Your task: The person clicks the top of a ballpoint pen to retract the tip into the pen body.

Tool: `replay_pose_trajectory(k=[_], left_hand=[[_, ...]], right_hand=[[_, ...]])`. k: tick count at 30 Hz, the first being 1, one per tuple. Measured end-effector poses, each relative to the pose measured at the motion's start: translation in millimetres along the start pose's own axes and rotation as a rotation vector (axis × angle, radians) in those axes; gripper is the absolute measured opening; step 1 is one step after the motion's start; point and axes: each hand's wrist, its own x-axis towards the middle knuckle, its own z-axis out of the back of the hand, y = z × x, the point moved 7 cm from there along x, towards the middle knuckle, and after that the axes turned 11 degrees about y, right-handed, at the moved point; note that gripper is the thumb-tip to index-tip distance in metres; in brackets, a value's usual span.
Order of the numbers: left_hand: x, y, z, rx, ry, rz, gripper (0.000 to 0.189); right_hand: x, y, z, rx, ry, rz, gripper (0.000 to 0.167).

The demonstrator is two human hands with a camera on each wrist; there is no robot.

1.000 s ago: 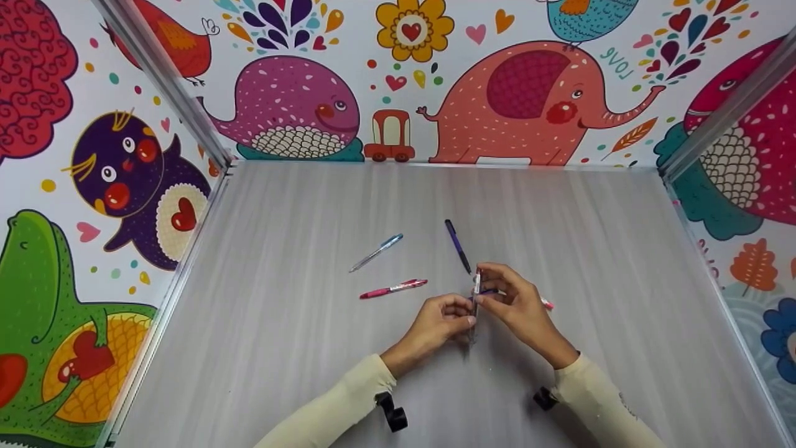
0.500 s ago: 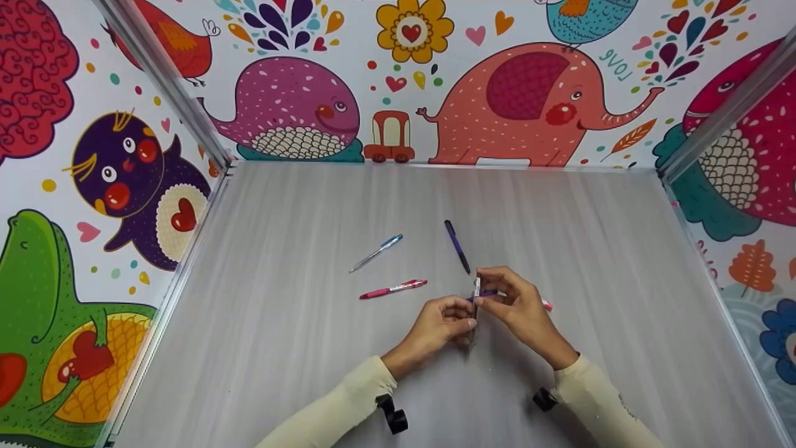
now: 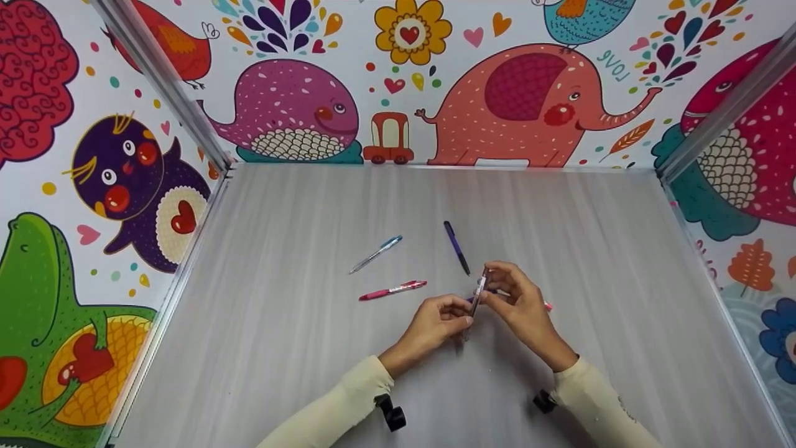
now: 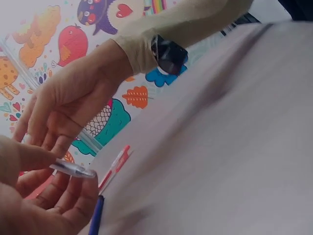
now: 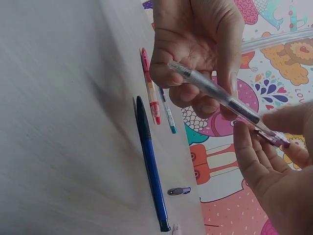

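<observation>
Both hands hold a clear-barrelled pen (image 3: 479,292) with a dark purplish clip end, tilted above the table. My left hand (image 3: 435,323) pinches its lower, tip half between thumb and fingers. The clip end is pinched by my right hand (image 3: 519,305). In the right wrist view the clear barrel (image 5: 210,88) runs from the left hand (image 5: 195,49) down to the right hand (image 5: 279,181). The left wrist view shows the pen's tip section (image 4: 73,169) sticking out past the left thumb. Below the hands lies a blue pen (image 5: 152,166), mostly hidden in the head view.
On the grey table (image 3: 280,348) lie a clear pen with a blue end (image 3: 376,254), a red pen (image 3: 393,290) and a purple-and-black pen (image 3: 456,247). Another red-and-white pen (image 4: 115,166) is partly hidden behind the right hand. Patterned walls (image 3: 298,106) border the table.
The held pen has tilted, its clip end swinging to the right with the right hand's fingertips. The left hand has barely moved, and the pens on the table lie as before.
</observation>
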Motion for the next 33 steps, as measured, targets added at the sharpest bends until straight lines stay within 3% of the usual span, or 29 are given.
replay_pose_trajectory(k=[8,18,33], left_hand=[[-3.2,-2.5,11.7,0.192,-0.051,-0.008,0.014],[-6.0,-11.5,28.2,0.331,-0.122,-0.081,0.014],[-7.6,-16.1,44.3,0.389,-0.121,-0.138,0.013]], right_hand=[[-3.4,-0.3,7.2,0.025,-0.019,0.034,0.035],[-5.2,-2.7,11.7,-0.029,-0.034,0.026,0.031],[-10.5,-12.0,15.1,-0.125,-0.008,-0.078,0.023]])
